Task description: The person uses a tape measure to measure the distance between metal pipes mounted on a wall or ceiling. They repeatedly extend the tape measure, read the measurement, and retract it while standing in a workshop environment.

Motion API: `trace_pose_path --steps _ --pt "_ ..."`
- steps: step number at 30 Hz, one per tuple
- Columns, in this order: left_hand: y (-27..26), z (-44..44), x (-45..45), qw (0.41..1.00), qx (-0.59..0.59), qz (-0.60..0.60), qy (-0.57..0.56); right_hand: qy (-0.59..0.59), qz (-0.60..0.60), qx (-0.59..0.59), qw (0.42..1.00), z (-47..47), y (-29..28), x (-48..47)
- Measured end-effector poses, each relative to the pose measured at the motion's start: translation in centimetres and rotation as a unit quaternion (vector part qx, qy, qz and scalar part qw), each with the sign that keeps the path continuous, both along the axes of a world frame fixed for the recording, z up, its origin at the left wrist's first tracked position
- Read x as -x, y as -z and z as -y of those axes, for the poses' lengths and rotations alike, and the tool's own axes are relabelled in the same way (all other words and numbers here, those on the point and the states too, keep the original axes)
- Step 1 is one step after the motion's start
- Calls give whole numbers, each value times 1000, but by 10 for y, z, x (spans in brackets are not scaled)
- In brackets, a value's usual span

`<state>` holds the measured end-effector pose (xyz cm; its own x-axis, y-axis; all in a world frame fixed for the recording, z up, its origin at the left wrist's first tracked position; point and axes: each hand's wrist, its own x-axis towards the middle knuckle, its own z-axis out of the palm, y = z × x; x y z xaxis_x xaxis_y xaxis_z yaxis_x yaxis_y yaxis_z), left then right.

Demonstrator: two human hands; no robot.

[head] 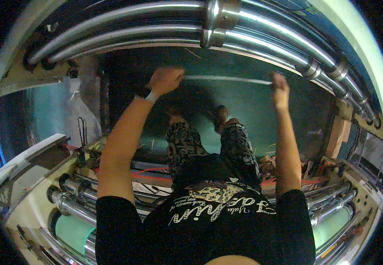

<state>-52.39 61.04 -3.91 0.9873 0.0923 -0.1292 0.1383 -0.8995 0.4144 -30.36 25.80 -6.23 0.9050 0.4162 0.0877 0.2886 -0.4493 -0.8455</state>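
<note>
A thin, pale strip (228, 78), slightly bowed, spans the gap between my two hands above the dark green floor. My left hand (167, 80) is curled into a fist around its left end, with a light band at the wrist. At the other end, my right hand (281, 86) grips the strip between bent fingers, blurred by motion. Both arms reach forward from my body, and my legs stand below, between them. The strip's material cannot be told.
Polished steel rollers (267, 25) with collars cross the machine ahead. More rollers (79, 208) and a green cylinder (70, 232) lie behind me at left. Scraps (267, 162) litter the floor near red tubing (148, 173). A wooden post (339, 134) stands at right.
</note>
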Motion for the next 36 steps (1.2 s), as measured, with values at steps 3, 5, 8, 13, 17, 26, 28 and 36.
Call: trace_pose_path --steps 3,5,8,13,17,26,28,36 --pt "11 0 77 992 8 -102 -70 -86 -148 -29 985 -75 -8 29" --pt "22 -6 127 979 5 -159 -125 -119 -269 -68 953 -112 -16 37" --pt "30 -26 215 954 57 -225 -189 -95 -220 -67 968 -148 -20 48" --pt "24 -48 318 919 140 -232 -285 -90 -184 -186 961 -179 -11 64" --pt "8 -59 342 889 50 -318 -327 -71 -145 -229 960 -198 -2 79" --pt "-37 -76 302 884 7 -327 -333 0 -219 -266 939 -216 31 78" --pt "-45 -77 296 937 23 -214 -275 9 -208 -311 927 -222 38 80" --pt "-31 -95 301 946 34 -209 -244 -83 -298 -275 910 -207 37 66"
